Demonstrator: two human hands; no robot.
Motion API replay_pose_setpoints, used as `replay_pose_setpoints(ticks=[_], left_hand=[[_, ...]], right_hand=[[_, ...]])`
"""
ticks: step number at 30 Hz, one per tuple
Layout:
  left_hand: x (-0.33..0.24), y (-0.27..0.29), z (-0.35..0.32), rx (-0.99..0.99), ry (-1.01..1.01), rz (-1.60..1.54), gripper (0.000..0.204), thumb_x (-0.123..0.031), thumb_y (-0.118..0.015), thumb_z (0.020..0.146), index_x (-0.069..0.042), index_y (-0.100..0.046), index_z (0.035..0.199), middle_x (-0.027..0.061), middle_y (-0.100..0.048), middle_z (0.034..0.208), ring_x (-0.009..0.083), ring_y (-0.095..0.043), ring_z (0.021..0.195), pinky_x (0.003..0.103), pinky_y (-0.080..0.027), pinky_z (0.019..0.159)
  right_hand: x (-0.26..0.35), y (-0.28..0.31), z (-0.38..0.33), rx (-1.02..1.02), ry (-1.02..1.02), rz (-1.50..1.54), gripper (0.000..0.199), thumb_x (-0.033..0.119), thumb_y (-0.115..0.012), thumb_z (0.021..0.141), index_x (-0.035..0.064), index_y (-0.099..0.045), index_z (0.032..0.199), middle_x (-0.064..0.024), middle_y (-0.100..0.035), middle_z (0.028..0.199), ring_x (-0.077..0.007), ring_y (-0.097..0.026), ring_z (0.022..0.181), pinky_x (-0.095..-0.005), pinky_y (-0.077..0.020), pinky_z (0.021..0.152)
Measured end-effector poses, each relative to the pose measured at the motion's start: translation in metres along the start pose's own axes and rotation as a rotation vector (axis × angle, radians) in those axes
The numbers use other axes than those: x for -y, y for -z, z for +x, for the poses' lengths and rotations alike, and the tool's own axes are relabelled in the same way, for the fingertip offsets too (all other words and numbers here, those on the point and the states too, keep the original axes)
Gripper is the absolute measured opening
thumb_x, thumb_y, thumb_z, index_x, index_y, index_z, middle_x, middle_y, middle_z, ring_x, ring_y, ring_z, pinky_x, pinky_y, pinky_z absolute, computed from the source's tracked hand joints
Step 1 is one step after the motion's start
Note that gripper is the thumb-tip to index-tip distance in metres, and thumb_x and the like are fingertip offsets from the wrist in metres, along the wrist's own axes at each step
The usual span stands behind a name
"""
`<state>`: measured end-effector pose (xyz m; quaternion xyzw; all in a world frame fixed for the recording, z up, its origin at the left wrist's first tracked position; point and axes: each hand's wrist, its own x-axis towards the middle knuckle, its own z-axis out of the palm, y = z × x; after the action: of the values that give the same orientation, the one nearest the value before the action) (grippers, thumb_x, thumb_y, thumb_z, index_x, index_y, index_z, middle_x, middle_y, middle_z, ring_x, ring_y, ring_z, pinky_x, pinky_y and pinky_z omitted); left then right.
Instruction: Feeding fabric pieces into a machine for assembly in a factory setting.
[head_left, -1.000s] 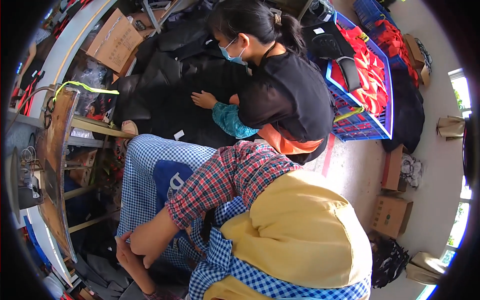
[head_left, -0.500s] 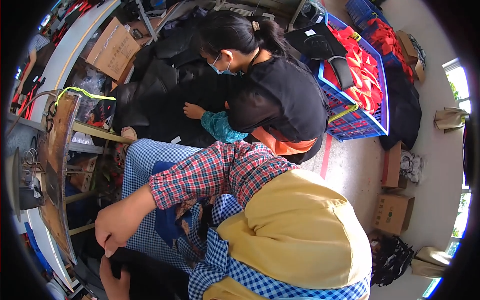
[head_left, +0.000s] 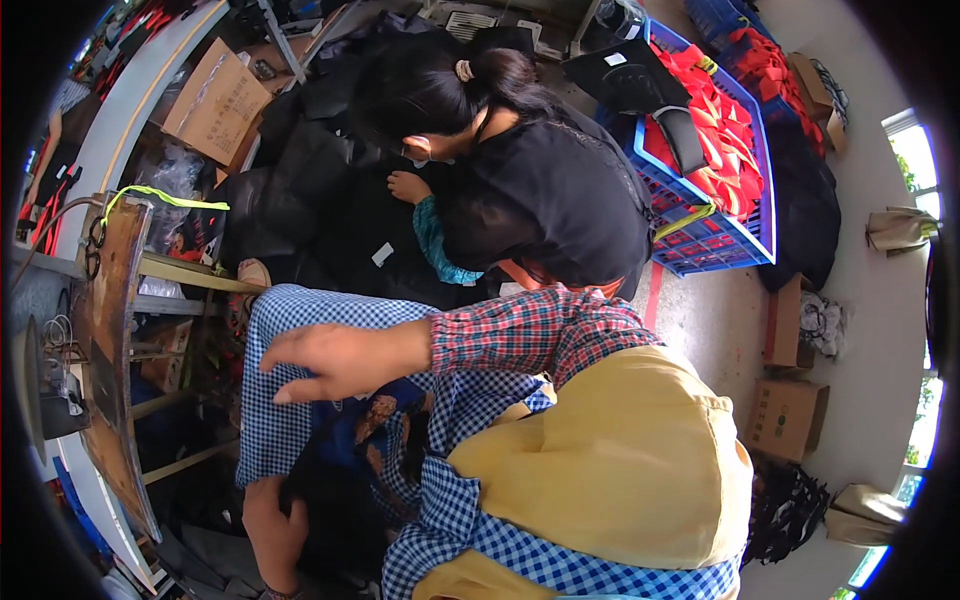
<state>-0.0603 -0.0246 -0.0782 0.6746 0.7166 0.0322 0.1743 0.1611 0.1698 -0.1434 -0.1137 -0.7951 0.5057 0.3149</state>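
Right hand spread over a checked apron, left hand beside black cloth

At the far left of the view stands a worn wooden board (head_left: 110, 340), with a bright yellow-green strap (head_left: 175, 198) at its top. Next comes a cardboard box (head_left: 216, 105), higher up.

Low down, the left hand (head_left: 272, 535) points upward, its thumb parted from its fingers. Black cloth (head_left: 345, 510) lies just to the right of that thumb, and something dark fills the gap; whether the fingers grip it, I cannot tell. Above, the right hand (head_left: 340, 358) reaches across the blue-and-white checked apron (head_left: 270, 425), fingers loosely extended, thumb apart, with nothing visible in its grasp. The black cloth is below these fingers in the view, apart from them.

Farther right, a co-worker in black bends over dark material, one hand (head_left: 408, 187) near the head. Beyond is a blue crate (head_left: 718, 245) holding red cloth (head_left: 715, 135), then another cardboard box (head_left: 787, 420) by the wall.
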Motion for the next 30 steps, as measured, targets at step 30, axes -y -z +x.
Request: replay_pose_setpoints(ticks=[30], left_hand=[[-0.004,-0.031,0.033,0.014,0.055,0.062,0.021,-0.01,-0.065,0.064,-0.001,-0.063,0.083,0.0145,-0.06,0.082,0.0342,-0.055,0.086,0.043,-0.043,0.077]], right_hand=[[-0.202,0.475,-0.389,-1.17,-1.163,-0.171,0.046,0.019,-0.061,0.089,0.0115,-0.051,0.133,-0.0109,-0.054,0.113,-0.0315,-0.053,0.106,-0.0514,-0.045,0.094]])
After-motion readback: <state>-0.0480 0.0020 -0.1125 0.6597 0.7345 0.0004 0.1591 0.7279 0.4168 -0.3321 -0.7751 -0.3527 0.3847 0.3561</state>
